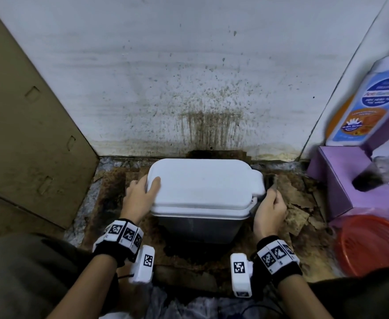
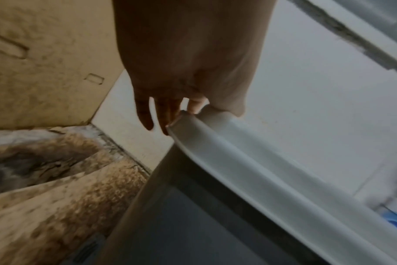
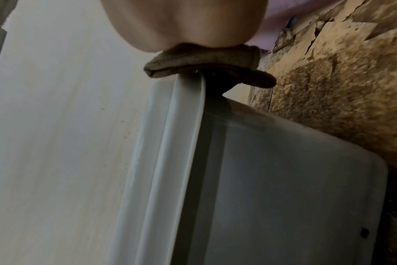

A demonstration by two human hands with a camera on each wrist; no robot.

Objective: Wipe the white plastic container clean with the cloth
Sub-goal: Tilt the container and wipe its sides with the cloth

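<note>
A: Location of the container (image 1: 200, 217)?

B: Centre of the head view, upright on a stained floor (image 1: 110, 192), lid (image 1: 202, 183) on. A spattered white wall (image 1: 165, 77) stands at 12 o'clock, just behind it.

A: State of the left hand (image 1: 140, 196)?

B: At the lid's 9 o'clock edge. The thumb lies on top of the lid; the fingers (image 2: 145, 114) reach down past its corner, mostly straight. The hand steadies the lid and holds nothing else.

A: State of the right hand (image 1: 269, 210)?

B: At the container's 3 o'clock side, closed round a dark brown cloth (image 3: 204, 61). The cloth presses on the lid's rim beside the protruding tab (image 1: 259, 183).

A: Surrounding items?

B: Cardboard panel (image 1: 27, 134) at 9 o'clock. Purple box (image 1: 340, 180) at 3 o'clock, a blurred bottle (image 1: 373, 100) above it. Red basket (image 1: 373, 245) at 4 o'clock. All stand apart from the container.
</note>
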